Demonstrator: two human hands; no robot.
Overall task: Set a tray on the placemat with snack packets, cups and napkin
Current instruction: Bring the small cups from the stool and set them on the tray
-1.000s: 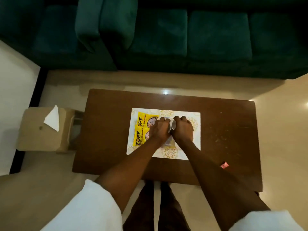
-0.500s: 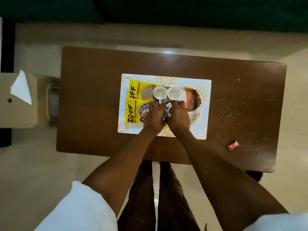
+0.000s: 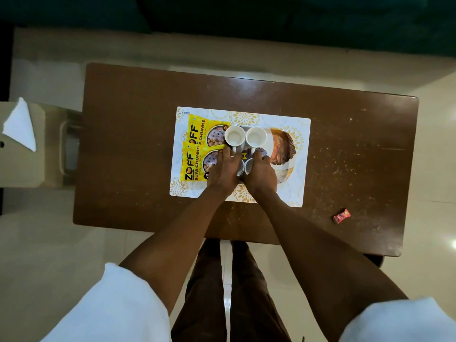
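Centrally, a white placemat with gold floral motifs lies flat on a brown wooden table. A tray with a brown fan-shaped pattern rests on the placemat, toward its right half.

Two yellow soya chunks packets lie flat over the left part of the placemat, one overlapping the other, printed sides up. Their right edges reach under or against the cups; which cannot be told.

Two white cups stand upright, side by side, at the far side of the tray, rims up, touching or nearly touching each other. The left cup overlaps the corner of the far packet.

The left hand and right hand are set close together at the near side of the tray, knuckles up, fingers curled downward. Between them the curved rims of further white cups are partly visible. Each hand appears closed around one of these cups, but the fingers hide the contact, so the exact hold cannot be told.

A folded white napkin lies on a beige side stand to the left, well apart from the placemat. A small red wrapper lies on the table near its right front edge.
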